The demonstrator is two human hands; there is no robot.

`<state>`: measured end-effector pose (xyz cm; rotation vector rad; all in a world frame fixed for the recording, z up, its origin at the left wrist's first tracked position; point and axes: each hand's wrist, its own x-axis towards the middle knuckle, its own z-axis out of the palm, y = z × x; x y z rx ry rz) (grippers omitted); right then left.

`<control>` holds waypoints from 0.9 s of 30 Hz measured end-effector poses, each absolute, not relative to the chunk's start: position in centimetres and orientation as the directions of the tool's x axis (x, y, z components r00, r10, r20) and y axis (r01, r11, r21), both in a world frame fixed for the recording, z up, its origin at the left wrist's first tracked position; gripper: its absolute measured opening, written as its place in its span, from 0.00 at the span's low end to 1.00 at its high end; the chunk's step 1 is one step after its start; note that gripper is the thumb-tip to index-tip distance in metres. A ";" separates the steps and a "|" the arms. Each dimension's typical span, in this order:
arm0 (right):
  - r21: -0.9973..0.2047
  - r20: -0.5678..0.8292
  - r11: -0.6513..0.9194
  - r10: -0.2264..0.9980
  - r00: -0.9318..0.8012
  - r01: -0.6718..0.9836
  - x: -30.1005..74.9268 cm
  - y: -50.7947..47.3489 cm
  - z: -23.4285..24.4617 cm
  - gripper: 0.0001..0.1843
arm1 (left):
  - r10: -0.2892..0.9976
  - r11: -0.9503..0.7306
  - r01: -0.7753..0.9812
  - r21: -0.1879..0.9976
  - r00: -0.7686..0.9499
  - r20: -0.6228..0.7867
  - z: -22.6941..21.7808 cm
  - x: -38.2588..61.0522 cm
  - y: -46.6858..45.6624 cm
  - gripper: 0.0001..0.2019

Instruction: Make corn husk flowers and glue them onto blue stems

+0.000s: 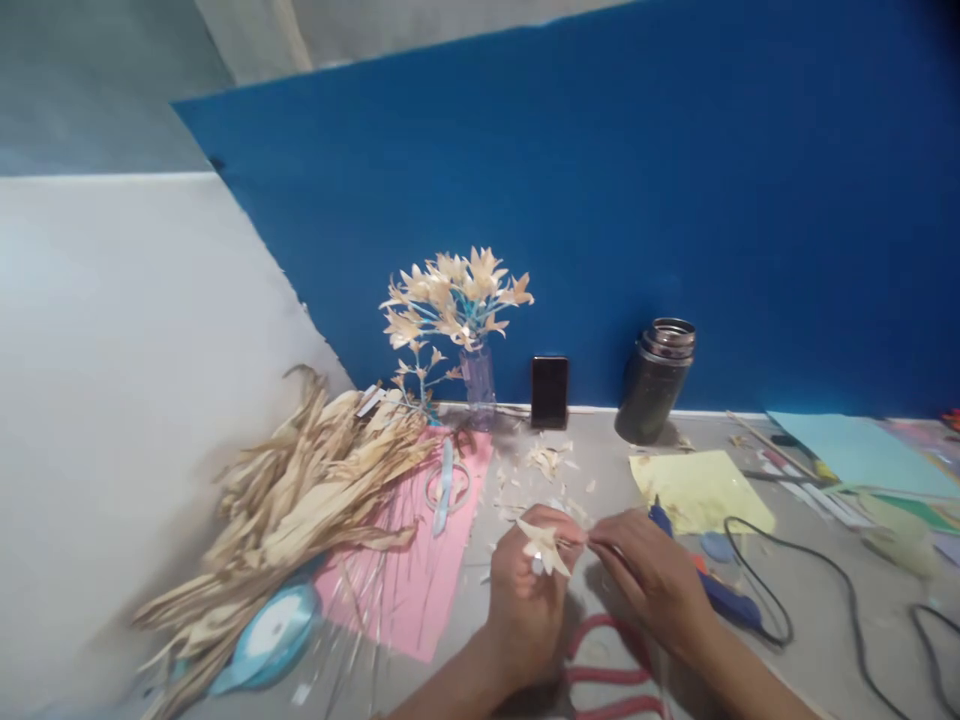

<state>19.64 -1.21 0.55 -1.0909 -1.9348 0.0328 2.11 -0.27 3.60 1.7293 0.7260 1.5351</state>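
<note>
- Holding a pale flower (546,552), the left hand (525,590) is closed around it, the petals showing above the curled fingers.
- The right hand (654,568) has its fingertips pinched together just beside the left fingertips; whatever lies between them is too small to tell.
- Both hands are over the near part of the table (817,650), with red looped handles (611,676) between the forearms.
- A blue glue gun (739,607), partly hidden by the right hand, lies just beyond it, near a yellow sheet (724,488) dotted with scraps.
- To the left, dried husks (322,475) overlap a pink sheet (454,560), which carries thin strands and a light blue strip across a clear ring; a roll of light blue ribbon (274,630) lies near them.
- At the back, a clear vase (480,385) of similar flowers, an upright phone (550,392) and a dark, uncapped bottle (651,390) stand before a blue panel (675,200).
</note>
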 end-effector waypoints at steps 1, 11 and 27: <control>-0.400 0.684 0.615 0.694 -0.226 0.679 19.7 -1.2 0.4 0.07 | 0.835 -0.535 -0.056 0.843 0.116 0.538 3.5 2.1 -0.2 0.04; -0.313 0.702 0.696 0.628 -0.335 0.646 19.4 -1.6 0.8 0.09 | 0.901 -0.410 -0.111 0.905 0.109 0.421 2.6 1.9 -0.1 0.07; -0.813 0.375 0.375 0.922 -0.091 0.445 17.8 -2.3 2.0 0.12 | 0.951 -0.110 0.134 0.985 0.301 0.066 3.0 0.8 -0.5 0.09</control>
